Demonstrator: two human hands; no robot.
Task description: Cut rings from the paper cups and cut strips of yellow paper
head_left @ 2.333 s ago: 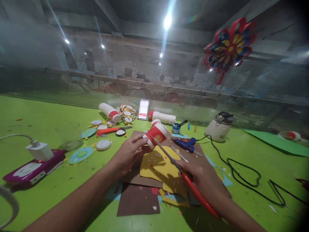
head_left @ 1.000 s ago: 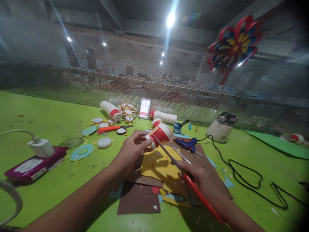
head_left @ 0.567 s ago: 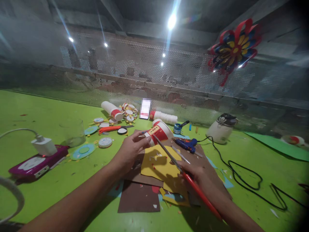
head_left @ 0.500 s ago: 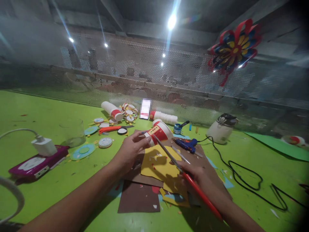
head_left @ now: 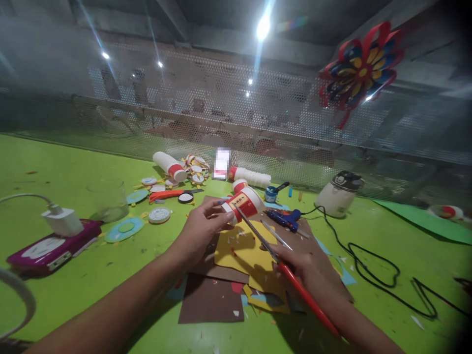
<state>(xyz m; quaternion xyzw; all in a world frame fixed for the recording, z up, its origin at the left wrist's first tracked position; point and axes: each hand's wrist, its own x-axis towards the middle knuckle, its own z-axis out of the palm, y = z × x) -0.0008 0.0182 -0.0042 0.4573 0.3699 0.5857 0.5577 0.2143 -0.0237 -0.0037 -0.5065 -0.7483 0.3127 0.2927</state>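
My left hand [head_left: 204,223] grips a white paper cup [head_left: 254,196] by its base end. The cup lies tilted on its side in the air, its red band and yellow label facing up. In my right hand [head_left: 298,268] are red-handled scissors [head_left: 258,235], fingers closed near where the metal meets the handle. Their tip touches or nearly touches the cup's label; whether it cuts in, I cannot tell. Under both hands lie a yellow sheet [head_left: 236,255] scattered with small scraps and brown sheets [head_left: 210,300]. A thin silver tool [head_left: 276,235] lies beside the blade.
A blue glue gun [head_left: 285,220] with a black cord lies right of the cup. Behind stand stacked paper cups [head_left: 252,176], a blue jar [head_left: 271,194] and a phone [head_left: 221,163]. Left are orange-handled scissors [head_left: 165,195], a glass [head_left: 106,199] and a purple power strip [head_left: 55,248].
The cup has turned slightly in my left hand, so its label faces up more. The scissors stay against it, and the view has shifted a little.
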